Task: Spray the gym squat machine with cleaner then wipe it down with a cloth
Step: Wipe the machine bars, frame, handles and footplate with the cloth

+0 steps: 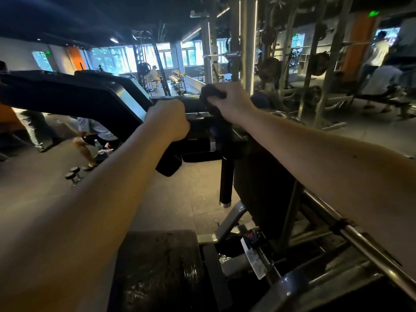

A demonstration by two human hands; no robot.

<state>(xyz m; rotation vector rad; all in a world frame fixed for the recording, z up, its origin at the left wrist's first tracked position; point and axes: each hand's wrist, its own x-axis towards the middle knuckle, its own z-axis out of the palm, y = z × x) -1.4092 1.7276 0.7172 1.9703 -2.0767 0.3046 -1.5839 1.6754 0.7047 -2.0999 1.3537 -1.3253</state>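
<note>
**Two arms stretched out to the squat machine [198, 152]**

Both bare arms reach its black crossbar. At twelve o'clock the right hand [229, 101] clutches a dark cloth [210, 93], bunched against the top of the bar. At the cloth's eight o'clock the left hand [167, 121] is fisted against the frame; whether it grips anything, I cannot tell. The footplate [157, 266] glistens wet at six o'clock.

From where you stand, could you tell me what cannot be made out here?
The left hand: head view; its fingers curl out of sight, so which part of the squat machine it grips is hidden.
The cloth: bunched in the right hand, dark on dark; its extent is unclear.
The bottle on the floor: too small to identify as cleaner.
The footplate: cut off by the bottom edge.
</note>
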